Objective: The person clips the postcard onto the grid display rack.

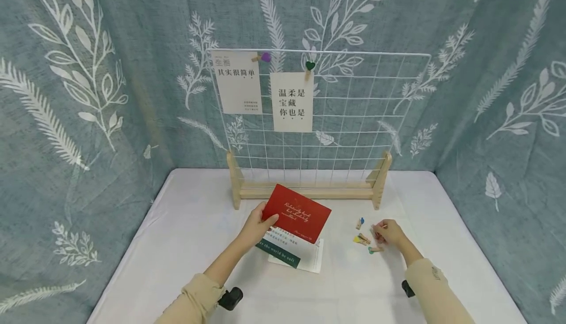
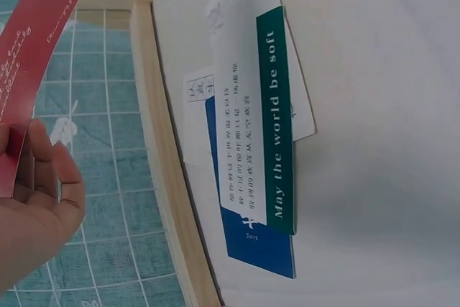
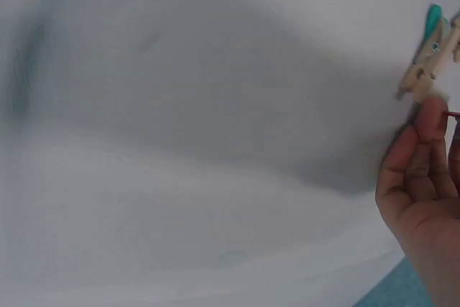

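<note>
My left hand (image 1: 258, 224) holds a red card (image 1: 297, 213) with white script, thumb on its face and fingers behind. The card is raised and tilted above a loose pile of cards. In that pile, a white card with a green strip (image 2: 279, 120) overlaps a blue card (image 2: 260, 246). On the right, my right hand (image 1: 390, 233) is low at the table among small wooden clothespins (image 1: 363, 238). Its fingertips pinch a small red piece (image 3: 452, 113), mostly cut off at the view's edge. A clothespin with a green top (image 3: 429, 52) lies just beyond these fingers.
A white wire grid (image 1: 349, 112) stands behind the cards on a wooden base (image 1: 305, 192). Two pale printed cards (image 1: 239, 83) hang on its left half, held by a purple-topped clip (image 1: 265, 57) and a green heart clip (image 1: 310, 66). Patterned curtain (image 1: 79, 68) surrounds the white table (image 1: 185, 245).
</note>
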A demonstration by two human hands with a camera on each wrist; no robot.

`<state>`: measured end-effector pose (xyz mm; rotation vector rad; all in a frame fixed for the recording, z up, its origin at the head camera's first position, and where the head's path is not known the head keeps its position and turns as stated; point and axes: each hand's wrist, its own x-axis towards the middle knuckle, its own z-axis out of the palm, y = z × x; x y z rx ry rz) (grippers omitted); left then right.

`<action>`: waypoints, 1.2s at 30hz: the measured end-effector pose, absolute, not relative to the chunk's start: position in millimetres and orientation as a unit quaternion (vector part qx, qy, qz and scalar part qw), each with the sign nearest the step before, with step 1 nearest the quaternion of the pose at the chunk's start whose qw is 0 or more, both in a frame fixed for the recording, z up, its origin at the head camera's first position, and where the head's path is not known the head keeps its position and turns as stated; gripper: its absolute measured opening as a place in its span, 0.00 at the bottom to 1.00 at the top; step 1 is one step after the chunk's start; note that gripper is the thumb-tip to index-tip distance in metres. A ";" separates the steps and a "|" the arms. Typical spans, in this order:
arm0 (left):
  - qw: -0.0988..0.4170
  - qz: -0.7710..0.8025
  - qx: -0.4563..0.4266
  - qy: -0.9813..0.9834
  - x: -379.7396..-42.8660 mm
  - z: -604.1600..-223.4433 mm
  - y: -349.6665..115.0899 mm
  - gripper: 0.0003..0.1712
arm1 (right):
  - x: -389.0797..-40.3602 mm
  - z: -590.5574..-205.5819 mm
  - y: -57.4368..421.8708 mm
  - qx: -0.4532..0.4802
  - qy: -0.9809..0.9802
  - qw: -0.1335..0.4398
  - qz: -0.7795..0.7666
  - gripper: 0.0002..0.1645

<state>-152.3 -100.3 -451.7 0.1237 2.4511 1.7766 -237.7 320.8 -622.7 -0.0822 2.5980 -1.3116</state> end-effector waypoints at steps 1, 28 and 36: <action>0.054 0.585 0.040 0.808 -153.5 -451.3 -100.1 0.22 | -236.2 -614.6 318.3 -0.023 0.879 0.114 -0.463 0.20; 0.050 0.585 0.041 0.808 -157.6 -444.9 -95.0 0.22 | -218.3 -475.0 232.6 -0.041 0.803 -0.053 -0.592 0.15; 0.049 0.579 0.042 0.812 -159.1 -445.8 -91.8 0.22 | -212.4 -458.7 216.0 -0.067 0.776 -0.064 -0.624 0.15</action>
